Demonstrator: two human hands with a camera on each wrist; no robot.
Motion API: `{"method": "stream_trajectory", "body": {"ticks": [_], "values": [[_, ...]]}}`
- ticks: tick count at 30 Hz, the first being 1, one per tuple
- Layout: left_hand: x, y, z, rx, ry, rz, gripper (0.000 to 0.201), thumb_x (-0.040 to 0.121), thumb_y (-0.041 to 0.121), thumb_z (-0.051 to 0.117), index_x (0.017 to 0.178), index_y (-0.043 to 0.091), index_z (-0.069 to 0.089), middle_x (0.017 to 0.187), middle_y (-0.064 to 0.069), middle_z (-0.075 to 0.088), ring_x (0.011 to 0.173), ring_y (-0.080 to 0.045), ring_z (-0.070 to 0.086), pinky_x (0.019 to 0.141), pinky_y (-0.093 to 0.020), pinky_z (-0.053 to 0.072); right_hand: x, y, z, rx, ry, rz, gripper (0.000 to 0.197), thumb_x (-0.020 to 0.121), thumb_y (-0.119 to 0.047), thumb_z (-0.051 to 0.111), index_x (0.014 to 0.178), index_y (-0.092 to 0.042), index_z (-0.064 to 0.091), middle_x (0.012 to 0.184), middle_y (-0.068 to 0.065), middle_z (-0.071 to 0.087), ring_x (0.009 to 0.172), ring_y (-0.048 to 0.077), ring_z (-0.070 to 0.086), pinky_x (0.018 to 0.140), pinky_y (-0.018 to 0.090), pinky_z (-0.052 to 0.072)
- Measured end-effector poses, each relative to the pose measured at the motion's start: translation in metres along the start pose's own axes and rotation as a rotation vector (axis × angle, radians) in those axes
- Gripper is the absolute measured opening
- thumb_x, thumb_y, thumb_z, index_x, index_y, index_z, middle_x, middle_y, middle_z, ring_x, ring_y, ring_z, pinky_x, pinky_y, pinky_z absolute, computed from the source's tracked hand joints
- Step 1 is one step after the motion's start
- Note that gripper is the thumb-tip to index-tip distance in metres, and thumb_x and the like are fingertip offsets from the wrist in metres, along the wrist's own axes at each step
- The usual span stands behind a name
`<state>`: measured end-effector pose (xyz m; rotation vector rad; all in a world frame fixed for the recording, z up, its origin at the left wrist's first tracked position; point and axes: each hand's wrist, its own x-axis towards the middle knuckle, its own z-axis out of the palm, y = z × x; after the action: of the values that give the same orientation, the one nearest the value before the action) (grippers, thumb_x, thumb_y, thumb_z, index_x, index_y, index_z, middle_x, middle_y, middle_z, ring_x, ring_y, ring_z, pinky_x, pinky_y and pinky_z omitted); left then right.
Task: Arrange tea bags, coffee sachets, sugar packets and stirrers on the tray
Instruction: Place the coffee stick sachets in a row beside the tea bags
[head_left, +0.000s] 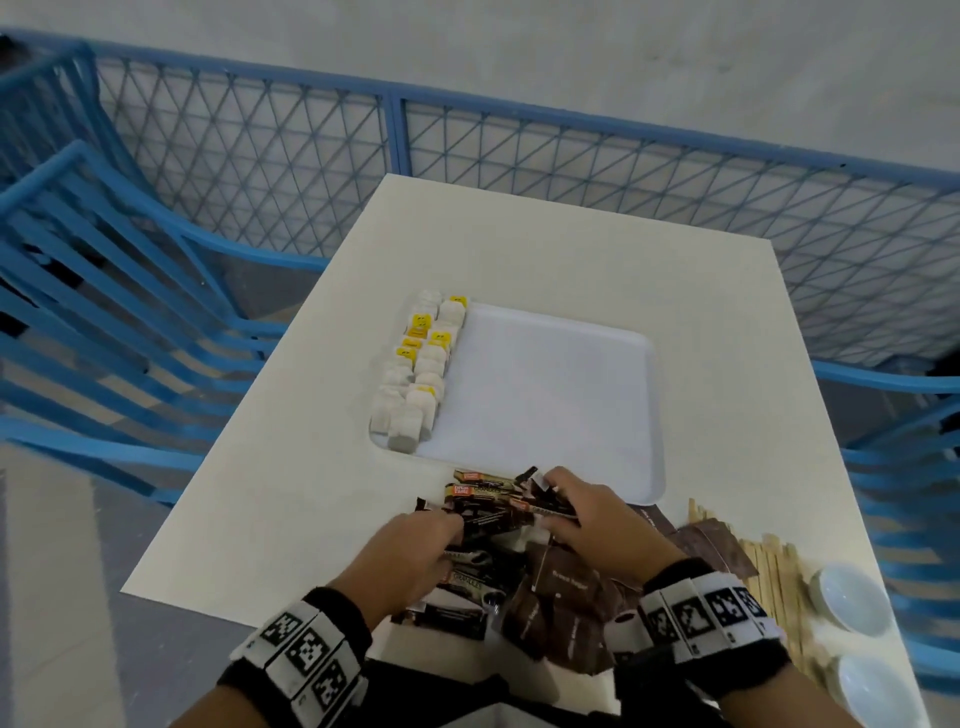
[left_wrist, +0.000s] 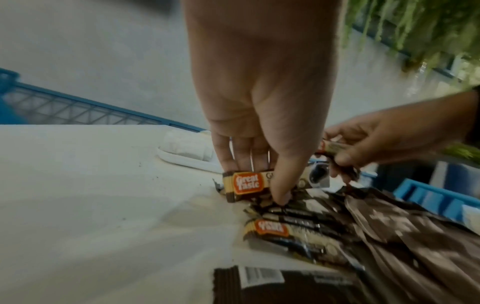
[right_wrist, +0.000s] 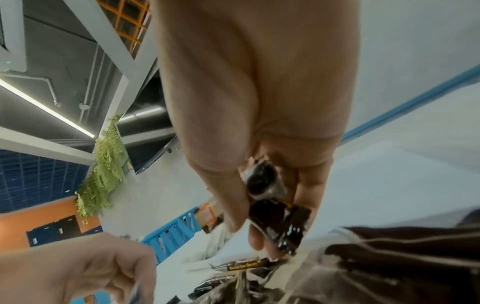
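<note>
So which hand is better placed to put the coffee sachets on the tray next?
Probably the right hand. It already holds a bundle of coffee sachets and sits beside the tray's near edge. The left hand is farther back, pinching one sachet from the pile.

your head view is evenly lit and rather dim, with a cool cast; the white tray (head_left: 597, 457) shows a soft sheen, no hard glare. shadows under your hands are faint. the blue fence (head_left: 395, 135) bows at the edges from the wide lens. both wrist views are soft with motion blur, worst on the brown packets (left_wrist: 415, 257) low in the frame. a ceiling light strip (right_wrist: 46, 109) burns bright in your right wrist view.
</note>
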<state>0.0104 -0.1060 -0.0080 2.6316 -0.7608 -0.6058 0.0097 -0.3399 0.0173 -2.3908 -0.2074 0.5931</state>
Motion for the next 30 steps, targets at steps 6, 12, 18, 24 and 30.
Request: {"method": "stream_trajectory", "body": {"ticks": [6, 12, 18, 24, 30], "values": [[-0.025, -0.009, -0.001, -0.289, 0.188, -0.058, 0.023, 0.094, 0.012, 0.042, 0.116, 0.016, 0.047, 0.101, 0.003, 0.050, 0.086, -0.013, 0.049, 0.079, -0.026, 0.042, -0.009, 0.001, -0.001, 0.040, -0.069, 0.033, 0.012, 0.094, -0.016, 0.044, 0.101, -0.012, 0.035, 0.070, 0.006, 0.044, 0.060, 0.014, 0.037, 0.057, 0.031, 0.032], [-0.034, -0.003, 0.017, -0.069, -0.037, -0.064, 0.038, 0.086, 0.042, 0.059, 0.116, 0.021, 0.048, 0.106, 0.007, 0.050, 0.100, -0.013, 0.050, 0.080, -0.021, 0.038, 0.003, -0.017, 0.026, -0.138, -0.102, 0.001, 0.042, 0.089, -0.040, 0.057, 0.120, -0.019, 0.039, 0.105, 0.002, 0.065, 0.090, 0.018, 0.062, 0.082, 0.034, 0.051], [-0.032, -0.002, 0.032, 0.103, -0.102, -0.149, 0.044, 0.086, 0.034, 0.060, 0.125, 0.015, 0.050, 0.117, -0.005, 0.049, 0.104, -0.022, 0.053, 0.080, -0.026, 0.038, 0.014, -0.030, 0.061, -0.338, -0.195, -0.001, 0.068, 0.074, -0.053, 0.068, 0.119, -0.013, 0.038, 0.101, 0.003, 0.063, 0.088, 0.021, 0.061, 0.076, 0.039, 0.054], [-0.043, -0.014, 0.032, 0.054, -0.069, -0.170, 0.037, 0.088, 0.035, 0.055, 0.119, 0.015, 0.052, 0.116, -0.002, 0.048, 0.105, -0.018, 0.051, 0.085, -0.025, 0.039, 0.016, -0.033, 0.066, -0.411, -0.088, -0.023, 0.035, 0.084, -0.035, 0.060, 0.107, -0.010, 0.048, 0.091, 0.002, 0.060, 0.084, 0.022, 0.060, 0.073, 0.033, 0.051], [-0.056, -0.024, 0.018, -0.211, 0.043, -0.297, 0.016, 0.085, 0.027, 0.054, 0.089, 0.027, 0.038, 0.076, 0.005, 0.047, 0.071, -0.014, 0.045, 0.060, -0.027, 0.032, 0.016, -0.030, 0.060, -0.328, -0.038, -0.036, 0.029, 0.083, -0.032, 0.057, 0.104, -0.011, 0.057, 0.098, 0.000, 0.042, 0.092, 0.022, 0.057, 0.073, 0.031, 0.048]]}}
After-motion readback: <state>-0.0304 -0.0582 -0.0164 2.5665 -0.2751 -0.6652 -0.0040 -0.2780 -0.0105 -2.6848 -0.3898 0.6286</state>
